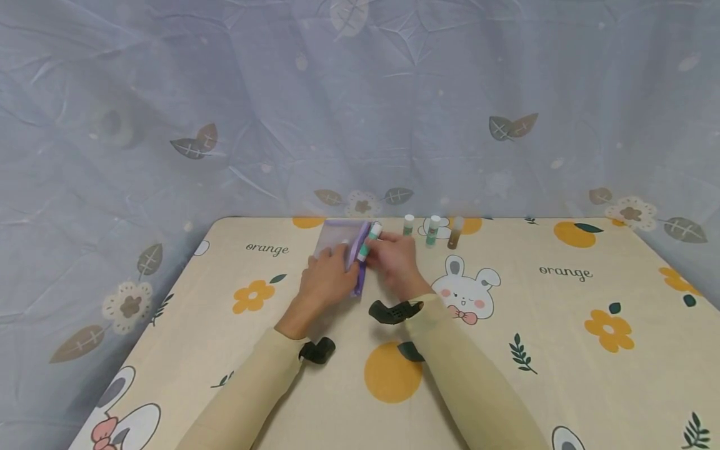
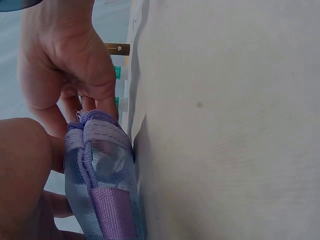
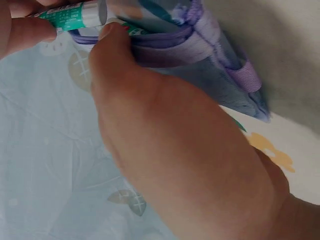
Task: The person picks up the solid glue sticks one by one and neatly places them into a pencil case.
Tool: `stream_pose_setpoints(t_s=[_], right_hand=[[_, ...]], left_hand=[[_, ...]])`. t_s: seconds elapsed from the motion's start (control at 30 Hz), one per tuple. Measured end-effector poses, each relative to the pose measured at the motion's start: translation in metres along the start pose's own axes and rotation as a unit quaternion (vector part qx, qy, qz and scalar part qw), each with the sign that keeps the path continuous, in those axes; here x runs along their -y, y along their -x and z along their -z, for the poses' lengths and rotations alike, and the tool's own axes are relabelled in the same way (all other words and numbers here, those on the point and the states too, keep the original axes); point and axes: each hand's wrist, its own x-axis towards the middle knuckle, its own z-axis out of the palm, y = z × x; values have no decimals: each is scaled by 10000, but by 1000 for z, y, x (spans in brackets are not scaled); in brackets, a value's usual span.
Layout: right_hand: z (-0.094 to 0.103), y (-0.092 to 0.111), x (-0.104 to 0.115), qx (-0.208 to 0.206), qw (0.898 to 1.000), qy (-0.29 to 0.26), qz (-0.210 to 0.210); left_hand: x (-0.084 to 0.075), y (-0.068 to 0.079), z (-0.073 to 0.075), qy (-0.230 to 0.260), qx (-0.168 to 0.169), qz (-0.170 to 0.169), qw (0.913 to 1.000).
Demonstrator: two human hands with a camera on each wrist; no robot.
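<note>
My left hand [image 1: 329, 276] holds a see-through mesh zip pouch [image 1: 342, 230] with purple trim, its thumb at the zip edge in the right wrist view. Between the fingers of my right hand [image 1: 398, 259] is a glue stick [image 1: 369, 241] with a green label and white ends, held tilted right at the pouch's open mouth. Inside the pouch, part of another green-labelled stick [image 3: 135, 30] shows past the left thumb. In the left wrist view the pouch's purple tab [image 2: 115, 212] faces the camera, and the right hand hides the held glue stick.
Two more glue sticks, one [image 1: 409, 224] partly behind the right hand and one [image 1: 433, 231] beside it, stand near the table's back edge. To their right is a brown tube [image 1: 454, 234] with a paler top. A patterned curtain [image 1: 360, 112] hangs behind the printed tablecloth [image 1: 484, 375].
</note>
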Motion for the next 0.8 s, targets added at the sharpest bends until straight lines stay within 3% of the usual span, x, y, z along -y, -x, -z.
stream_pose_setpoints(t_s=[0.23, 0.8], right_hand=[[2, 3, -5, 187, 9992, 197, -297], [-1, 3, -9, 238, 9982, 508, -191]], left_hand=[[0, 0, 1, 31, 18, 8, 10000], [0, -1, 1, -8, 33, -17, 10000]])
